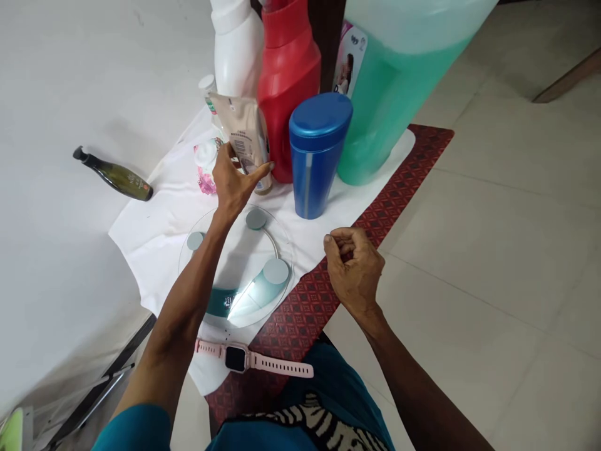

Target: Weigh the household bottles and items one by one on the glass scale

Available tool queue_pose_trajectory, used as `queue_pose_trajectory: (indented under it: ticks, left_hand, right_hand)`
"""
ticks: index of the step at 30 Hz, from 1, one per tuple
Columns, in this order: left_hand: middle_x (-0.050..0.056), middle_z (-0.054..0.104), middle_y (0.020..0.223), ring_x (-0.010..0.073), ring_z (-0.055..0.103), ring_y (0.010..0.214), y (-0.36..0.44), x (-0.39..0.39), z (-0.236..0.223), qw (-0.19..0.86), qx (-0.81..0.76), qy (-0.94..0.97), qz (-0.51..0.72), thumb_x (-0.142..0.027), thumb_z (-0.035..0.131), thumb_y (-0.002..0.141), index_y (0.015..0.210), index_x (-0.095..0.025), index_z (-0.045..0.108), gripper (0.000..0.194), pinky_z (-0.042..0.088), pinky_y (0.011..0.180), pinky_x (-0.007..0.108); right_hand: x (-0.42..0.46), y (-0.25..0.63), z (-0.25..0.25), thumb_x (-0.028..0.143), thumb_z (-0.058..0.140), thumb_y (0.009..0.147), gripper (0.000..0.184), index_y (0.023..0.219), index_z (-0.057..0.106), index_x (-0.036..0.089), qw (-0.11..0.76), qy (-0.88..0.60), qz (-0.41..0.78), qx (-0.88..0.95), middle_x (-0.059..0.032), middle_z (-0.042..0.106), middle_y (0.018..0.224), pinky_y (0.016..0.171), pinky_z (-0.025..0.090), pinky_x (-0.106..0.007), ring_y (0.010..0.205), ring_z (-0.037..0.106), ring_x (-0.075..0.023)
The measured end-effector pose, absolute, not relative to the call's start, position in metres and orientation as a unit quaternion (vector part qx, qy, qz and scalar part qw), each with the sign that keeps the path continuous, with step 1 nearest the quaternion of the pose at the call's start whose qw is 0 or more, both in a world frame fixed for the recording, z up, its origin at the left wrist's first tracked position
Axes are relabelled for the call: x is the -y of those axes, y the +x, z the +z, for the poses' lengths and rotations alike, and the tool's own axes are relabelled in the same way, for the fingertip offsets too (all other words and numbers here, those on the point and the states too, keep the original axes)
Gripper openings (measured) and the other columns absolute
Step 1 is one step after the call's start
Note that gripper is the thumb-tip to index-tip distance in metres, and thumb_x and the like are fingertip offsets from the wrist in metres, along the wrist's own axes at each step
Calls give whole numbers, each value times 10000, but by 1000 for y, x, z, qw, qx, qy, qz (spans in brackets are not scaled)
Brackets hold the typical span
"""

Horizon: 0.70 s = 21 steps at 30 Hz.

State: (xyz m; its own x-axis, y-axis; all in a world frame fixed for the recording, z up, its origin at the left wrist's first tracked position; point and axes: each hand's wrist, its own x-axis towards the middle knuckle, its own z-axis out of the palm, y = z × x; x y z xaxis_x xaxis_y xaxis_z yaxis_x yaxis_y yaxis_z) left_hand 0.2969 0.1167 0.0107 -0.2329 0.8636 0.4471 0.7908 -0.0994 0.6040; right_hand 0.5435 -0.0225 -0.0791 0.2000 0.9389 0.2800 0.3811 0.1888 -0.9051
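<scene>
My left hand (233, 185) is at a beige squeeze tube (246, 131), its fingers at the tube's left side and the thumb across its lower front. The tube leans left, cap end down, before a red bottle (286, 81). Above the cloth's front edge, my right hand (354, 269) has its fingers curled in, with nothing visible in them. A blue lidded bottle (317, 156) stands between the hands, farther back. Under my left forearm lies a round glass scale (244, 250). A pink-strapped smartwatch (235, 358) rests nearest my body.
Behind the tube stand a white bottle (238, 53) and a small pink-flowered container (205, 166). A big container of green liquid (385, 94) is at the back right. A dark green pump bottle (115, 177) lies far left by the wall. White cloth (154, 238) covers the patterned red tabletop (389, 194).
</scene>
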Motion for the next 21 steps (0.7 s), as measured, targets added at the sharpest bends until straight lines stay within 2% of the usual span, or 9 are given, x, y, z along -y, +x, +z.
queue_pose_trajectory:
  ticks: [3, 7, 11, 13, 16, 19, 21]
  left_hand:
    - [135, 751, 1354, 286, 745, 1240, 303, -117, 5, 42, -684, 608, 402, -689, 951, 799, 1324, -202, 632, 784, 658, 1045, 490]
    - [169, 680, 1552, 352, 697, 1384, 293, -97, 7, 58, -679, 605, 412, -717, 993, 765, 1520, -244, 582, 981, 661, 1059, 480]
    - [199, 580, 1651, 388, 635, 1475, 236, -68, 22, -11, -709, 558, 431, -676, 963, 836, 1624, -269, 520, 991, 622, 1116, 500]
    - [230, 498, 1708, 394, 553, 1564, 189, -54, 37, -95, -739, 507, 434, -548, 973, 864, 1649, -231, 479, 981, 553, 1224, 529]
    - [296, 319, 1803, 432, 279, 1740, 114, -41, 63, -214, -787, 393, 425, -359, 996, 826, 1708, -150, 356, 1110, 321, 1397, 615]
    - [318, 179, 1856, 472, 186, 1765, 54, -43, 80, -206, -831, 294, 426, -335, 994, 809, 1757, -162, 234, 1228, 200, 1406, 721]
    - [337, 192, 1849, 488, 195, 1760, 26, -51, 82, -161, -848, 265, 429, -340, 1018, 779, 1760, -144, 222, 1278, 161, 1404, 743]
  right_hand:
    - [23, 544, -79, 454, 641, 1000, 199, 962, 652, 259, 508, -583, 276, 571, -41, 748, 846, 751, 607, -379, 701, 673, -210]
    - [24, 544, -77, 480, 651, 963, 231, 957, 670, 250, 505, -596, 279, 559, -51, 746, 833, 766, 596, -399, 702, 671, -221]
    - [23, 544, -76, 517, 679, 905, 259, 918, 679, 259, 494, -611, 277, 553, -70, 740, 808, 761, 586, -432, 676, 667, -245]
    - [23, 544, -75, 524, 685, 885, 252, 903, 676, 273, 486, -617, 277, 553, -70, 732, 794, 757, 586, -448, 666, 669, -260]
    - [24, 542, -73, 531, 685, 874, 255, 906, 676, 278, 472, -629, 278, 552, -68, 729, 792, 776, 593, -475, 676, 673, -278]
    - [23, 540, -72, 544, 689, 850, 281, 904, 679, 269, 465, -638, 275, 549, -62, 715, 769, 774, 598, -487, 662, 653, -272]
    - [22, 539, -74, 557, 690, 835, 308, 910, 687, 259, 460, -642, 273, 549, -55, 707, 760, 755, 597, -480, 645, 637, -258]
